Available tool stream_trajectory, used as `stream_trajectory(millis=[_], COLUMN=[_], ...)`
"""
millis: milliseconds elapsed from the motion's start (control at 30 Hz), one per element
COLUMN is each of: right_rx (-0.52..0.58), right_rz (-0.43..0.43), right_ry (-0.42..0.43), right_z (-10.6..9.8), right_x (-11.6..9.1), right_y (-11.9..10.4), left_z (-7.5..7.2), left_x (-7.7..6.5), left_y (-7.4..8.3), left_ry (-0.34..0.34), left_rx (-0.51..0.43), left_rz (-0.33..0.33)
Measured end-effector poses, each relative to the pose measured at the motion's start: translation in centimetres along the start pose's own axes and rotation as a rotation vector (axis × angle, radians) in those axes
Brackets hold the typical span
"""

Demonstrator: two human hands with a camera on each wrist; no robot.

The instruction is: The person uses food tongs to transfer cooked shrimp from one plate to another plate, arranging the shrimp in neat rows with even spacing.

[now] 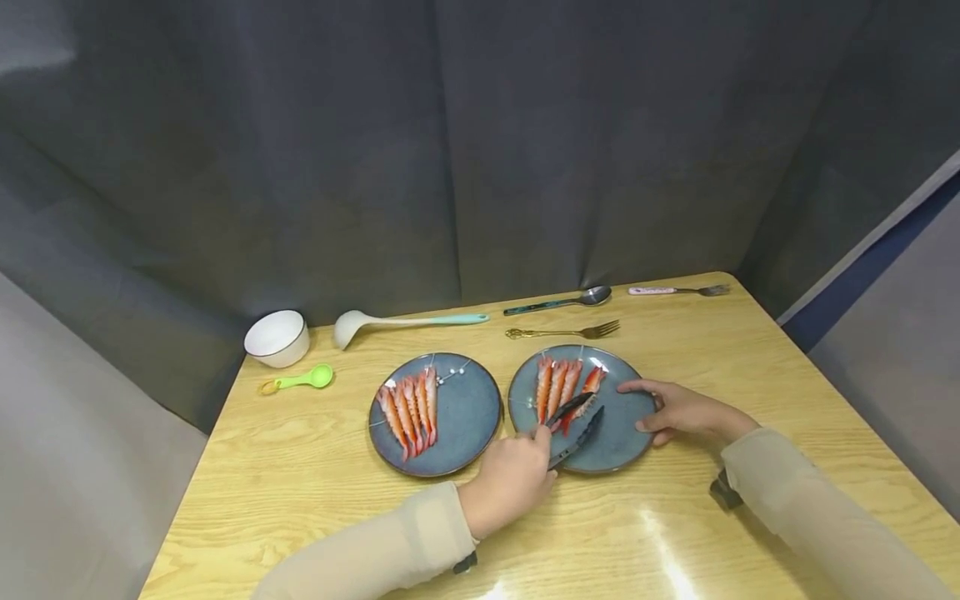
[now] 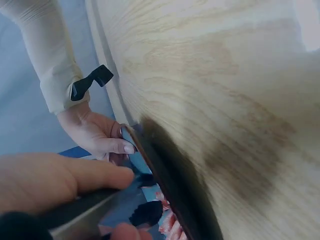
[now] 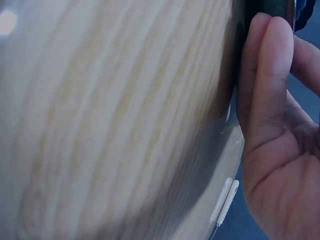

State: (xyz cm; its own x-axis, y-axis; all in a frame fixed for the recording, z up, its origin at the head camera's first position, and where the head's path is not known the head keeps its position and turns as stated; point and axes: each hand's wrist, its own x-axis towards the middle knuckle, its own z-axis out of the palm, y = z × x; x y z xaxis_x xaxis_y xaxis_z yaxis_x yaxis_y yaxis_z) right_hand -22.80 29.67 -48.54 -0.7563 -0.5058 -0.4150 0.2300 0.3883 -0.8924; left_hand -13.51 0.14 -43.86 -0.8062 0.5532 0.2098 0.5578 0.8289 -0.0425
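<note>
Black tongs [image 1: 581,443] are gripped in my left hand [image 1: 512,475], their two arms spread over the right blue plate [image 1: 626,437]. One tong arm overlaps a slanted orange-and-white shrimp [image 1: 592,383] in the head view. Three more shrimp [image 1: 556,387] lie side by side left of it. With thumb and fingers, my right hand [image 1: 690,412] pinches that plate's right rim. The left wrist view shows this plate from its edge, with dark shadow on the table beside it. On the left blue plate [image 1: 468,417], several shrimp [image 1: 411,408] lie in a row.
Along the back of the wooden table [image 1: 300,492] lie a ladle [image 1: 375,322], a dark spoon [image 1: 562,302], a gold fork [image 1: 570,331] and a fork with a pale handle [image 1: 675,290]. A white bowl [image 1: 277,340] and green measuring spoon [image 1: 307,377] sit at left. Dark curtain hangs behind.
</note>
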Motion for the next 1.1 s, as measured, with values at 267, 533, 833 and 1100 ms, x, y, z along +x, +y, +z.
stream_trajectory(millis=[267, 533, 833, 1100], right_rx=[0.0, -0.007, -0.022, -0.031], right_rz=[0.003, 0.017, 0.024, 0.013], right_ry=[0.012, 0.017, 0.026, 0.02], right_z=[0.2, 0.4, 0.1, 0.0], right_x=[0.1, 0.1, 0.1, 0.4], right_y=[0.0, -0.1, -0.1, 0.0], left_z=[-0.2, -2.0, -5.8, -5.8], left_x=[0.3, -0.3, -4.1, -7.8], left_y=[0.1, -1.1, -6.9, -11.8], left_ry=[-0.017, -0.08, -0.037, -0.152], left_rx=[0.03, -0.198, -0.283, -0.236], left_rz=[-0.008, -0.064, -0.272, -0.535])
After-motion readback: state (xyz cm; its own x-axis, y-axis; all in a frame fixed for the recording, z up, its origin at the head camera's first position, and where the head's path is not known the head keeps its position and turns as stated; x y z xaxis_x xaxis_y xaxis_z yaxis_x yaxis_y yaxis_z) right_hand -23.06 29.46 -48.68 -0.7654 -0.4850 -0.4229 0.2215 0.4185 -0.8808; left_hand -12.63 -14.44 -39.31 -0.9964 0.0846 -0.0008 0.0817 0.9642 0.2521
